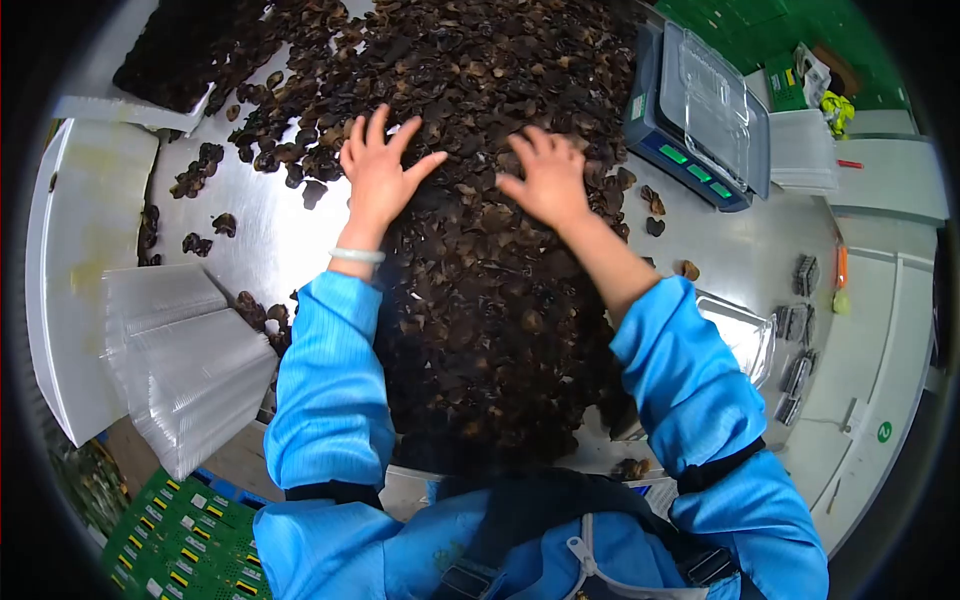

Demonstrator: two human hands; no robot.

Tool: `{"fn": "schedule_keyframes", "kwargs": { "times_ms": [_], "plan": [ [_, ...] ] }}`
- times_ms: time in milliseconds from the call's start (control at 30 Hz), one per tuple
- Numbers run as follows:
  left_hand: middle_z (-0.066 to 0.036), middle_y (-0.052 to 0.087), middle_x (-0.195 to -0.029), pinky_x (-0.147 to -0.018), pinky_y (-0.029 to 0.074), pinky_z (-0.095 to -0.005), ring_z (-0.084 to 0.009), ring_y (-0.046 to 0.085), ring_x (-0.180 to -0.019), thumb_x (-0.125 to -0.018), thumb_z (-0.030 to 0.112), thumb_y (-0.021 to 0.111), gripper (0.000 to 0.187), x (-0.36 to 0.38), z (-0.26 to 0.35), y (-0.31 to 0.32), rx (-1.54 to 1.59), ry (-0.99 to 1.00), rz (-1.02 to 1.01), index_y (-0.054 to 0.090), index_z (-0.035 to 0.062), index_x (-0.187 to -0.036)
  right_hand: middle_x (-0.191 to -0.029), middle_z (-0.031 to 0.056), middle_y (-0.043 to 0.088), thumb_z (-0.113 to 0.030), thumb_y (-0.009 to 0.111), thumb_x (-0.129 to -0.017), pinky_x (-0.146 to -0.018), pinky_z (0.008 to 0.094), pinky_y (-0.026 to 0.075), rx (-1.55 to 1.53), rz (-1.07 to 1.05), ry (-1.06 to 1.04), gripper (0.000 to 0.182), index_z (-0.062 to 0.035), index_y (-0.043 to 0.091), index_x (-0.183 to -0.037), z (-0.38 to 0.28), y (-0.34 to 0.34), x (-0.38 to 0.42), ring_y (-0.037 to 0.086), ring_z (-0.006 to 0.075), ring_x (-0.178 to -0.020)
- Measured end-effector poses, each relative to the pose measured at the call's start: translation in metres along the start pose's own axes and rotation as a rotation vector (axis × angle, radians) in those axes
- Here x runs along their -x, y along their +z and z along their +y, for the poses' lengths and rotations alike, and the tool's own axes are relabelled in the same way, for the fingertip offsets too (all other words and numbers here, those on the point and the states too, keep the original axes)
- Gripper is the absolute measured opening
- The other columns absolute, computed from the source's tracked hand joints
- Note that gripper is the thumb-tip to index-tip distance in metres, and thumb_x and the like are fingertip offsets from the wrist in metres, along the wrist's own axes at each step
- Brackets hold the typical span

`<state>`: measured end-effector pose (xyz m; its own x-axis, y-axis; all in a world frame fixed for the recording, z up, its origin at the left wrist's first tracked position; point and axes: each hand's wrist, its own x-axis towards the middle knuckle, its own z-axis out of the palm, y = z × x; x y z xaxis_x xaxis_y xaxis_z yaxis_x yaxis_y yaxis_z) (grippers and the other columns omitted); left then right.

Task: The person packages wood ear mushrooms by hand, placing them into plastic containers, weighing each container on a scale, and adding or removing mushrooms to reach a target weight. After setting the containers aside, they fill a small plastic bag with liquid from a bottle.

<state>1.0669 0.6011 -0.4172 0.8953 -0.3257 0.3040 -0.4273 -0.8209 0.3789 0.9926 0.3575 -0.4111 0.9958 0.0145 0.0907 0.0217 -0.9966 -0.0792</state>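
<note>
A broad heap of dark brown, curled pieces that look like wood ear mushrooms [480, 330] covers the middle of the metal table [285, 220]. My left hand [382, 178] lies over the left part of the heap, fingers and thumb spread, with a pale bangle [357, 255] on the wrist. Over the right part is my right hand [550, 180], its fingers apart and a little blurred, touching or just above the pieces. Neither hand shows anything gripped in it. Loose pieces [197, 172] lie on the metal to the left.
A digital scale [645, 135] bearing a clear plastic tray [715, 105] stands at the back right. Stacked clear containers [190, 360] lean at the left, beside a white foam box [85, 290]. Small dark packs [797, 322] sit on the right. Green crates [190, 540] stand lower left.
</note>
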Motion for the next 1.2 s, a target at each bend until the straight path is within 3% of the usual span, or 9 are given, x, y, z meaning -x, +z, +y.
{"fn": "schedule_keyframes", "kwargs": {
  "times_ms": [133,233,367,467,633,733,867,1067,1200],
  "plan": [
    [-0.014,0.052,-0.141,-0.111,0.027,-0.0562,-0.0396,0.034,-0.141,-0.081,0.054,0.073,0.051,0.036,0.018,0.007,0.201,0.148,-0.216,0.070,0.0153,-0.113,-0.140,0.0115,0.048,-0.040,0.076,-0.078,-0.095,0.0473,0.043,-0.412,-0.081,-0.163,0.065,-0.0103,0.055,-0.131,-0.033,-0.012,0.055,0.049,0.0349,-0.120],
    [-0.012,0.056,-0.129,-0.109,0.030,-0.0558,-0.0391,0.041,-0.133,-0.077,0.040,0.078,0.041,0.091,0.044,-0.047,0.301,0.352,-0.451,0.067,0.0126,-0.104,-0.142,0.0108,0.047,-0.037,0.073,-0.081,-0.094,0.0466,0.043,-0.458,-0.141,-0.292,0.059,-0.0125,0.055,-0.132,-0.037,-0.036,0.123,0.049,0.0335,-0.119],
    [-0.007,0.058,-0.127,-0.105,0.031,-0.0634,-0.0334,0.046,-0.125,-0.078,0.045,0.076,0.038,0.201,0.058,-0.090,0.222,0.539,-0.609,0.070,0.0184,-0.104,-0.151,0.0077,0.044,-0.033,0.069,-0.084,-0.087,0.0447,0.045,-0.402,-0.225,-0.478,0.056,-0.0196,0.055,-0.136,-0.053,-0.044,0.234,0.051,0.0283,-0.117],
    [0.002,0.058,-0.129,-0.097,0.035,-0.0624,-0.0297,0.047,-0.124,-0.079,0.047,0.075,0.036,0.262,0.058,-0.095,0.043,0.624,-0.478,0.068,0.0249,-0.106,-0.150,0.0067,0.048,-0.033,0.066,-0.086,-0.081,0.0411,0.047,-0.385,-0.206,-0.621,0.055,-0.0234,0.055,-0.138,-0.071,-0.033,0.289,0.053,0.0272,-0.114],
    [-0.001,0.051,-0.146,-0.083,0.040,-0.0592,-0.0359,0.038,-0.137,-0.079,0.054,0.075,0.042,0.242,0.045,-0.079,-0.018,0.408,-0.376,0.066,0.0293,-0.111,-0.150,0.0072,0.047,-0.037,0.067,-0.084,-0.091,0.0513,0.045,-0.191,-0.078,-0.606,0.055,-0.0232,0.056,-0.136,-0.070,-0.025,0.244,0.048,0.0291,-0.128],
    [-0.010,0.038,-0.157,-0.107,0.023,-0.0742,-0.0426,0.029,-0.143,-0.078,0.052,0.076,0.060,0.177,0.047,-0.076,-0.125,0.130,-0.289,0.064,0.0238,-0.129,-0.151,0.0100,0.044,-0.044,0.071,-0.081,-0.104,0.0621,0.037,-0.194,0.000,-0.392,0.060,-0.0215,0.058,-0.136,-0.065,-0.029,0.176,0.039,0.0334,-0.136],
    [-0.015,0.039,-0.155,-0.115,0.026,-0.0584,-0.0450,0.034,-0.139,-0.076,0.048,0.080,0.069,0.135,0.019,-0.058,-0.145,-0.062,-0.207,0.061,0.0196,-0.136,-0.149,0.0133,0.042,-0.046,0.075,-0.080,-0.108,0.0650,0.031,-0.348,-0.025,-0.096,0.067,-0.0188,0.056,-0.138,-0.057,-0.019,0.121,0.035,0.0385,-0.139],
    [-0.015,0.052,-0.139,-0.101,0.046,-0.0483,-0.0381,0.053,-0.121,-0.073,0.024,0.083,0.059,0.180,0.039,-0.077,0.204,-0.086,-0.363,0.062,0.0107,-0.126,-0.136,0.0101,0.049,-0.036,0.079,-0.076,-0.098,0.0468,0.043,-0.351,-0.134,-0.397,0.058,-0.0163,0.060,-0.127,-0.075,-0.045,0.175,0.046,0.0354,-0.126],
    [-0.012,0.063,-0.114,-0.088,0.052,-0.0397,-0.0333,0.063,-0.101,-0.082,0.011,0.077,0.021,0.212,0.035,-0.086,0.240,-0.083,-0.082,0.066,0.0038,-0.098,-0.122,0.0067,0.056,-0.019,0.076,-0.077,-0.083,0.0379,0.054,-0.423,-0.089,-0.278,0.037,-0.0142,0.064,-0.112,-0.066,-0.038,0.227,0.058,0.0272,-0.112]
  ]
}}
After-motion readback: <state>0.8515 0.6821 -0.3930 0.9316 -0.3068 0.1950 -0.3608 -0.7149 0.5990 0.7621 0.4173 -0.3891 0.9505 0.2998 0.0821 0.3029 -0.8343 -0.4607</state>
